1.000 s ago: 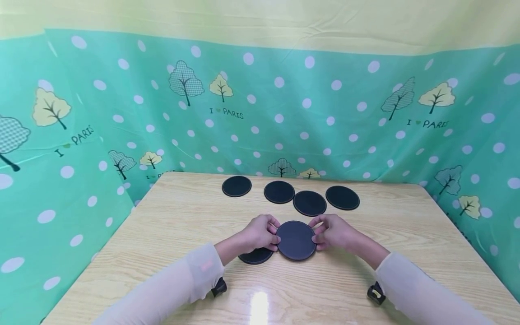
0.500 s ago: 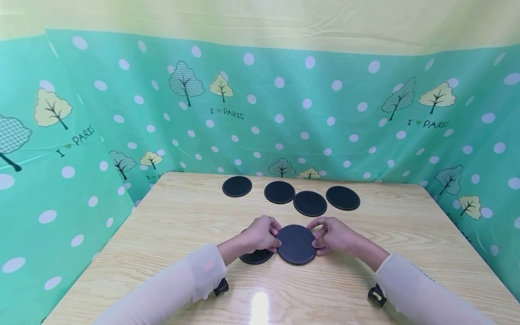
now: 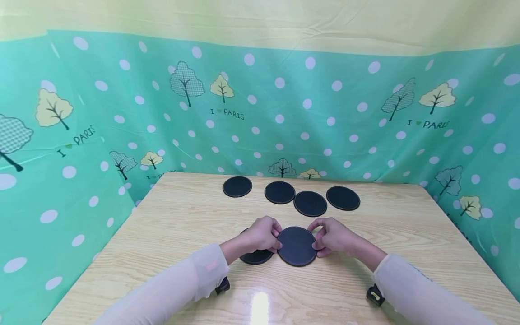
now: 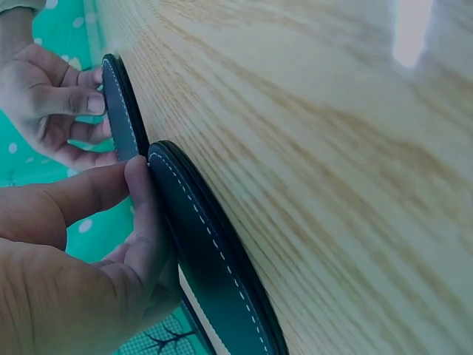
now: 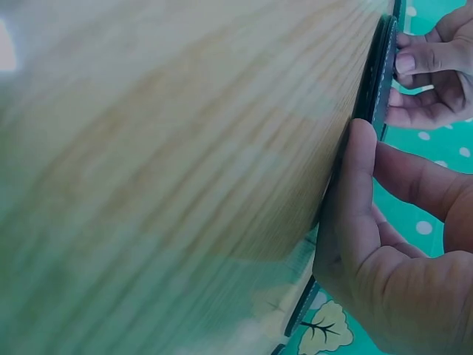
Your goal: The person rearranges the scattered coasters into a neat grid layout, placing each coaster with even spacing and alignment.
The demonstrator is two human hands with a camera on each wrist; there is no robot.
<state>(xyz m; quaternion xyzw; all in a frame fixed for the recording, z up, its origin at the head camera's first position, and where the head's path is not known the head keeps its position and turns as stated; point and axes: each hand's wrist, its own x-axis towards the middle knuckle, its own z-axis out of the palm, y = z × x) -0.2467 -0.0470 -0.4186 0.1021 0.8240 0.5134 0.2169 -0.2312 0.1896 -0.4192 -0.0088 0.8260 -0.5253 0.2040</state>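
Nearest: pale left sleeve [image 3: 170, 284] and pale right sleeve [image 3: 426, 289], above a light wood-grain table [image 3: 317, 298] with a bright glare spot. Beyond the cuffs: left hand [image 3: 260, 234], partly curled, thumb and fingertips pinching the left rim of a stitch-edged round black coaster [image 3: 297, 246]; right hand [image 3: 334, 237], likewise curled, pinching the right rim. Coaster location: mid-table, between both hands, just right of a second coaster [image 3: 257, 257] partly hidden by the left hand. Flat or slightly raised: not discernible. Farther back, left to right: leftmost coaster [image 3: 237, 186], apart; back-centre coaster [image 3: 280, 192] and front-centre coaster [image 3: 310, 203], nearly or actually touching; rightmost coaster [image 3: 343, 198], just beside. Rearmost: green polka-dot curtain [image 3: 260, 128] with printed trees.
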